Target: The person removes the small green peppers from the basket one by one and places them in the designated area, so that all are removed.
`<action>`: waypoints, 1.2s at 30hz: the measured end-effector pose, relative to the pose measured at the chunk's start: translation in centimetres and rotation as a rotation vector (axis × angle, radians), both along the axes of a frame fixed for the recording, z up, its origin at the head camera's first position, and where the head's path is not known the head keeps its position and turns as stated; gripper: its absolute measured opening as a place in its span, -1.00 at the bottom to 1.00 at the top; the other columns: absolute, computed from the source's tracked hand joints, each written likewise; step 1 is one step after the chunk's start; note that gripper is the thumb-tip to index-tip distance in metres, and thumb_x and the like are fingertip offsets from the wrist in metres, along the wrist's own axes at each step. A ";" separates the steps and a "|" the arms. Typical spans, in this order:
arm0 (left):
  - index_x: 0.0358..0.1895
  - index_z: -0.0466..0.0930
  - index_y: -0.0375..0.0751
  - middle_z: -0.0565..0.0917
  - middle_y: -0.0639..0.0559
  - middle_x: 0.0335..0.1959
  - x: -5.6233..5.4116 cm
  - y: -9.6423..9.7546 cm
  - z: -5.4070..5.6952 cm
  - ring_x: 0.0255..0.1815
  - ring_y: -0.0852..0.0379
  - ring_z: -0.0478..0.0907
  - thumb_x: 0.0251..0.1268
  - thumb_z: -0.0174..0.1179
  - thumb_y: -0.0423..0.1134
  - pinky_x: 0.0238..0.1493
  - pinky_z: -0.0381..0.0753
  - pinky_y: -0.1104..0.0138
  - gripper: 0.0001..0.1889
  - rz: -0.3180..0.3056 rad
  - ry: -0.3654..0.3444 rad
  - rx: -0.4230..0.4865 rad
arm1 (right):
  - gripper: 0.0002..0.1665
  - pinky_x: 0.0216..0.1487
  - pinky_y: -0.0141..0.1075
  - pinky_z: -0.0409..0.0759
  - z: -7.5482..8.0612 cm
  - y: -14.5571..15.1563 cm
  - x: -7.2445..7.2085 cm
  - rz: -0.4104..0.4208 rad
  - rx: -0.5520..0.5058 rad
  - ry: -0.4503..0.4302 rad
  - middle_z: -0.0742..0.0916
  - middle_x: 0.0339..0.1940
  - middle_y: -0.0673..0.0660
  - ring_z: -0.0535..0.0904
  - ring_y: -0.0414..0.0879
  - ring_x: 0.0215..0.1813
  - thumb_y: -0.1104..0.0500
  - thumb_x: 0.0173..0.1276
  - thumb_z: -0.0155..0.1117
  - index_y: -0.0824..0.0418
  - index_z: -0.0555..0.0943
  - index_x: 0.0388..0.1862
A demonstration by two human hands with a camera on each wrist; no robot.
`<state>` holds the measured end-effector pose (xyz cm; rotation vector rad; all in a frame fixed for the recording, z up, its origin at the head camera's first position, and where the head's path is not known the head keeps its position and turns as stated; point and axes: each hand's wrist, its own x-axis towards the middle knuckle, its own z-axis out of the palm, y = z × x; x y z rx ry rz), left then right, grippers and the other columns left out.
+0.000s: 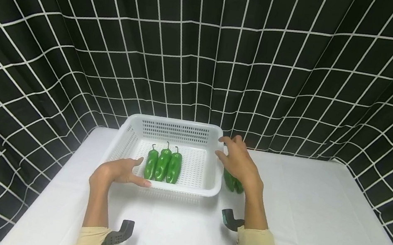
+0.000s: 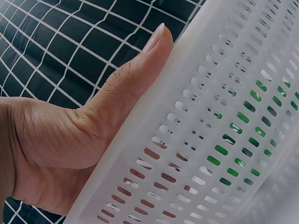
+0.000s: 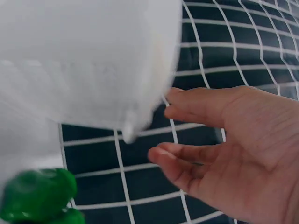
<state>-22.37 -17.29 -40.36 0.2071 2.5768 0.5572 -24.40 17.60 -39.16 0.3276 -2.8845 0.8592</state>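
A white plastic basket (image 1: 190,190) with slotted walls holds three green peppers (image 1: 163,164) lying side by side. My left hand (image 1: 119,171) grips its near left rim, thumb along the rim and fingers inside; in the left wrist view, skin shows through the slots (image 2: 161,186). My right hand (image 1: 238,159) is at the basket's right side, thumb and fingers apart, fingertips right at the rim. In the right wrist view this hand (image 3: 233,144) has loosely bent fingers with nothing between them.
More green peppers (image 1: 229,181) lie on the white table (image 1: 319,215) just right of the basket, partly hidden under my right hand and forearm. A black curtain with a white grid (image 1: 204,69) stands behind and along both sides. Dark wrist-camera mounts (image 1: 120,233) stick out from both sleeves.
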 end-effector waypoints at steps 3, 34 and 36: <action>0.68 0.06 -0.20 0.24 -0.36 0.64 0.0 0.0 0.0 0.63 -0.50 0.16 0.04 0.39 0.50 0.56 0.29 -0.35 0.27 -0.002 0.003 -0.003 | -0.50 0.12 0.14 0.73 -0.2 -1.3 -0.1 0.015 -0.023 0.039 0.58 0.16 0.35 0.55 0.20 0.14 0.16 0.52 0.32 0.25 0.58 0.37; 0.68 0.08 -0.20 0.27 -0.34 0.64 0.0 0.2 0.0 0.63 -0.46 0.21 0.06 0.38 0.49 0.56 0.32 -0.32 0.25 -0.020 0.010 -0.011 | -0.36 0.41 0.10 0.63 -4.1 -8.0 -0.4 0.276 0.017 -0.152 0.70 0.33 0.31 0.62 0.22 0.37 0.16 0.51 0.33 0.17 0.44 0.52; 0.68 0.08 -0.20 0.26 -0.34 0.64 0.1 0.1 0.1 0.63 -0.47 0.20 0.07 0.38 0.49 0.56 0.32 -0.33 0.25 -0.010 0.007 -0.012 | -0.34 0.47 0.13 0.58 -4.2 -8.5 -0.4 0.296 0.027 -0.184 0.66 0.39 0.29 0.58 0.23 0.44 0.15 0.52 0.32 0.16 0.41 0.55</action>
